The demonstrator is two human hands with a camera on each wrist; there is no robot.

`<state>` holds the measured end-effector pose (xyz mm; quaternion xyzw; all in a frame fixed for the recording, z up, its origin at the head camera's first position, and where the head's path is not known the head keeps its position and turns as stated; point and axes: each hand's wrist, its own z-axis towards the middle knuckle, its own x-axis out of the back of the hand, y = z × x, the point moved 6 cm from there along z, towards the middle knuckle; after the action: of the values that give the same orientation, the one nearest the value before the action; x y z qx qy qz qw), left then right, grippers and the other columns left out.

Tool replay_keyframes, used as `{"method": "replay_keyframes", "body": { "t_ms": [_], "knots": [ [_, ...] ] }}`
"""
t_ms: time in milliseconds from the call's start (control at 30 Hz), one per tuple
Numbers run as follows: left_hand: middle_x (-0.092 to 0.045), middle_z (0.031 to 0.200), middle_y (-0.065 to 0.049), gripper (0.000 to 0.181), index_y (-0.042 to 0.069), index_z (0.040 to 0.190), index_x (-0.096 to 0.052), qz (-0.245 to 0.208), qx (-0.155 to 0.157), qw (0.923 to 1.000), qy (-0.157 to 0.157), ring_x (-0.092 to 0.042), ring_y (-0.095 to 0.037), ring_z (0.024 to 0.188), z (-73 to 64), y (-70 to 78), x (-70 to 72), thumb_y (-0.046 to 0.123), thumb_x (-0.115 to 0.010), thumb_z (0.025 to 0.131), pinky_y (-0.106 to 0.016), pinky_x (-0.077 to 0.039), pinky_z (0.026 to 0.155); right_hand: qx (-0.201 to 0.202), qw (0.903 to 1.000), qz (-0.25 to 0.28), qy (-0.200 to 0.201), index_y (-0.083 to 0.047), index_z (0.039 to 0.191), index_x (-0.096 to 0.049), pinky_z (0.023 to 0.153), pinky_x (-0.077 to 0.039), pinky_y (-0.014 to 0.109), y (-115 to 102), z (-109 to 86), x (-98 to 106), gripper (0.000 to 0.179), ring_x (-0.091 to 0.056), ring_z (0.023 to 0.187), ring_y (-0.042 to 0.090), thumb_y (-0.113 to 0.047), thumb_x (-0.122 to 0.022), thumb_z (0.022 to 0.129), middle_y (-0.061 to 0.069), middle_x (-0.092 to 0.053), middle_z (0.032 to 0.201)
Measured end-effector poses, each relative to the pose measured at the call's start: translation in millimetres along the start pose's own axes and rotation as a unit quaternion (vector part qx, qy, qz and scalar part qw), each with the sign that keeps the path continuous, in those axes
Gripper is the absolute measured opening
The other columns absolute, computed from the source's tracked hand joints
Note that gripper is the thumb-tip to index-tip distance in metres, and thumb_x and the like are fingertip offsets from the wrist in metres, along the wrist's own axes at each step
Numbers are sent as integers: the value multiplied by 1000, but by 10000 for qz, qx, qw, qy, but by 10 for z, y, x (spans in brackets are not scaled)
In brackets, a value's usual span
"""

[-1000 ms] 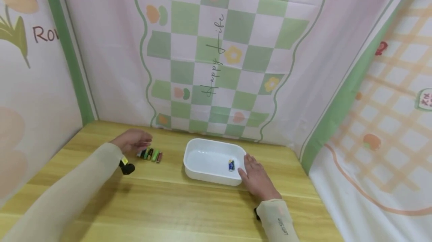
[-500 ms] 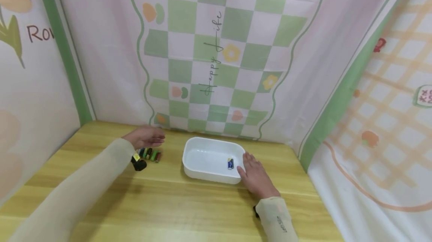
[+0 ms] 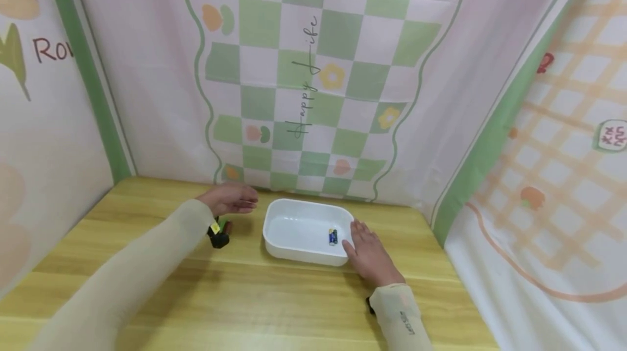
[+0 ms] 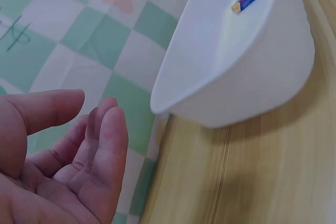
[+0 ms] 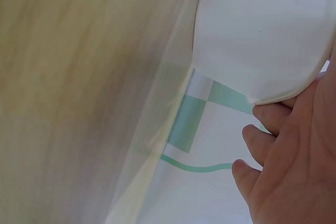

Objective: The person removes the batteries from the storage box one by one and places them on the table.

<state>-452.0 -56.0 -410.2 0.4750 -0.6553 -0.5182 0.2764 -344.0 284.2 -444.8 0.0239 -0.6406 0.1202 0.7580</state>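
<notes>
My left hand (image 3: 230,198) hovers over the table, left of a white plastic tub (image 3: 294,254). Its thumb and fingers are loosely bent and apart, with nothing visible between them in the left wrist view. Behind that wrist, loose batteries (image 3: 227,227) lie on the table, mostly hidden by the sleeve and wrist camera. Two small batteries (image 3: 333,237), blue and yellow, lie together on the tub's floor near its right end. My right hand (image 3: 370,256) rests against that end, fingers fairly straight along the wall and fingertips at the rim (image 5: 294,98).
The wooden table (image 3: 220,307) ends at a hanging cloth (image 3: 299,128) with green checks just behind the tub. More printed cloth (image 3: 553,188) hangs on the right, and another sheet (image 3: 54,122) on the left. A black wrist camera (image 3: 219,238) sits under the left wrist.
My left hand has moved right from above the row of batteries toward the tub, its wrist now covering most of them. The right hand stays at the tub's right end.
</notes>
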Motion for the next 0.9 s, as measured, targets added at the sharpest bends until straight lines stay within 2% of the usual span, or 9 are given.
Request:
{"method": "replay_keyframes", "body": {
  "t_ms": [133, 300, 467, 667, 900],
  "knots": [
    [-53, 107, -19, 35, -7, 117, -44, 0, -45, 9999, -130, -51, -34, 104, 31, 33, -142, 4, -55, 85, -42, -40, 94, 4, 10000, -26, -34, -4, 141, -15, 107, -12, 45, 8, 4, 0, 69, -6, 133, 24, -53, -17, 92, 7, -8, 147],
    [-51, 112, -22, 30, -7, 112, -47, 42, -79, 9998, -198, -52, -34, 104, 76, 54, -288, 2, -55, 85, -40, -44, 90, 23, 10000, 5, -42, -5, 141, -14, 108, -12, 45, 8, 1, 5, 68, -7, 133, 25, -52, -19, 93, 8, -10, 147],
    [-45, 122, -26, 34, -8, 115, -47, 1, -80, 9995, -292, -49, -36, 108, 136, 52, -393, 1, -55, 84, -39, -45, 89, 52, 10000, 56, 34, -3, 140, -17, 107, -13, 46, -2, -5, 15, 68, -10, 133, 27, -51, -21, 93, 10, -13, 146],
    [-44, 123, -27, 38, -8, 117, -47, 25, -79, 9994, -328, -51, -35, 105, 163, 54, -504, 3, -57, 83, -37, -47, 86, 26, 10000, 51, 34, -4, 140, -16, 107, -12, 45, 1, -5, 9, 68, -9, 133, 25, -52, -20, 93, 7, -10, 147],
    [-45, 122, -26, 32, -7, 111, -51, -60, -121, 9990, -421, -54, -33, 102, 174, 58, -664, 2, -58, 82, -38, -47, 86, 18, 10000, -1, 41, -4, 141, -15, 107, -13, 44, 3, -6, 7, 67, -11, 133, 26, -52, -19, 93, 8, -11, 147]
  ]
}}
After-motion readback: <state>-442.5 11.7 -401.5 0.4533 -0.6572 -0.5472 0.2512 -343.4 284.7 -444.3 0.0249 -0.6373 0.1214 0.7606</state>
